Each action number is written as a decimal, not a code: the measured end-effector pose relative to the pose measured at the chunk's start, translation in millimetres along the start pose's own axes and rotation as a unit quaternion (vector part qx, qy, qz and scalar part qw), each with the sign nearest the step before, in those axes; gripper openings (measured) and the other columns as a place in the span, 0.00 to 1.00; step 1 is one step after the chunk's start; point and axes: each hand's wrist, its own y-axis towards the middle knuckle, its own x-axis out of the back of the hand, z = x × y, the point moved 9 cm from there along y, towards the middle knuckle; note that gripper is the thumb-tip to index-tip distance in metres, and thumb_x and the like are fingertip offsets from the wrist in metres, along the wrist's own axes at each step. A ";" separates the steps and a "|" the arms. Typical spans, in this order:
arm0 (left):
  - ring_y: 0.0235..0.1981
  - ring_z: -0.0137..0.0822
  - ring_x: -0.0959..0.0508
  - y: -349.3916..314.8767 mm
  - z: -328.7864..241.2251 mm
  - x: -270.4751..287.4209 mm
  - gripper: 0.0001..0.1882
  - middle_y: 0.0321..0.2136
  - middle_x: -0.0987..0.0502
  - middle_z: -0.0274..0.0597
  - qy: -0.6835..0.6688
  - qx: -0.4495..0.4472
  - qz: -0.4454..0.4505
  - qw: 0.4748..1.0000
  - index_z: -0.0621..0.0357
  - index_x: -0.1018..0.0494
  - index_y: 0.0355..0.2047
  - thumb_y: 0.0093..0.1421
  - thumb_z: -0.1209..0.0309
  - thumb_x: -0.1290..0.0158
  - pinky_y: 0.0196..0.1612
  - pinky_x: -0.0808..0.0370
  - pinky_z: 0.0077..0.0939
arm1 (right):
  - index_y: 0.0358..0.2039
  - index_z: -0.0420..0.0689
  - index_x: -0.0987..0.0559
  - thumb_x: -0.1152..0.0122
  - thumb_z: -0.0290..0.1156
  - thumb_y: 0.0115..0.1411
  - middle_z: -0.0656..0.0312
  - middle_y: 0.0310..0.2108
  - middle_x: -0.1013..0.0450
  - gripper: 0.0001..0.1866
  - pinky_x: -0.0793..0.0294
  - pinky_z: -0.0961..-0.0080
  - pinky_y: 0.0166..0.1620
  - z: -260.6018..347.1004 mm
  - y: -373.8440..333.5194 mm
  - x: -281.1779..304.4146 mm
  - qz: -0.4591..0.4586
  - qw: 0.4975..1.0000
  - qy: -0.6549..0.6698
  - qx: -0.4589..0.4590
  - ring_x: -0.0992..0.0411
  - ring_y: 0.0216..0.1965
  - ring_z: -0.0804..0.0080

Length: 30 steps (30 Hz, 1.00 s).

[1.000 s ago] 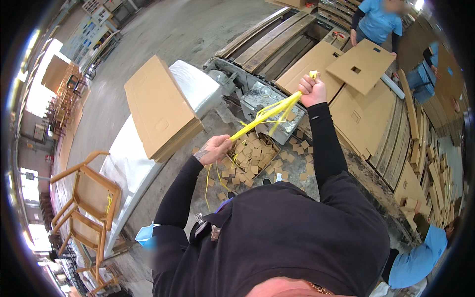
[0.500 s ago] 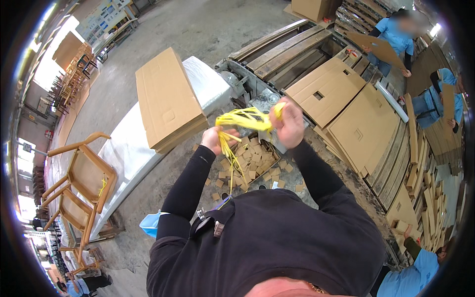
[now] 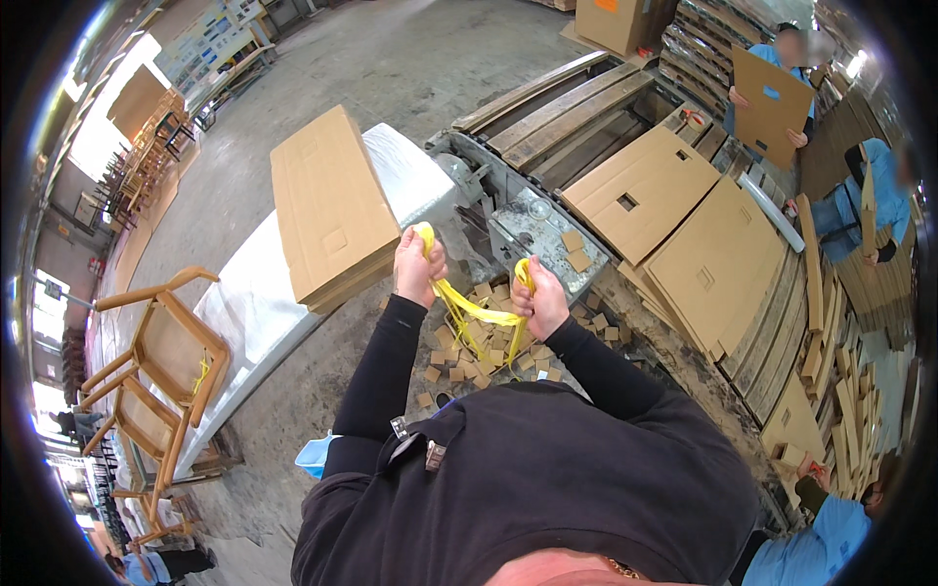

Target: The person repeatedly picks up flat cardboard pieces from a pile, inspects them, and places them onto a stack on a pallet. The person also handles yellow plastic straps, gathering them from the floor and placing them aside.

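"What is held?"
"The left hand (image 3: 418,269) and the right hand (image 3: 543,301) both grip the yellow strap (image 3: 489,314), which hangs between them."
"And nearby?"
"Cardboard stack (image 3: 330,200) is left of both hands."

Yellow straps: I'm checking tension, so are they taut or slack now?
Slack: the yellow straps sag between the left hand and right hand, with strands dangling below.

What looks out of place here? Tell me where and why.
Small cardboard squares look spilled: many lie loose at mixed angles on the floor below the yellow strapping, two more on the grey metal surface. What appears a light-blue face mask looks odd, hanging beside the black left sleeve, not on a face.
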 end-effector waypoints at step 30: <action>0.21 0.30 0.29 -94.9 16.8 -58.8 0.18 0.27 0.26 0.41 0.418 -0.164 0.032 0.893 0.56 0.46 0.55 0.65 0.76 0.59 0.24 0.33 0.24 | 0.37 0.40 0.25 0.52 0.37 0.69 0.64 0.30 0.24 0.13 0.27 0.84 0.34 2.9 14.9 -48.3 0.067 0.980 -0.147 0.117 0.27 0.30 0.82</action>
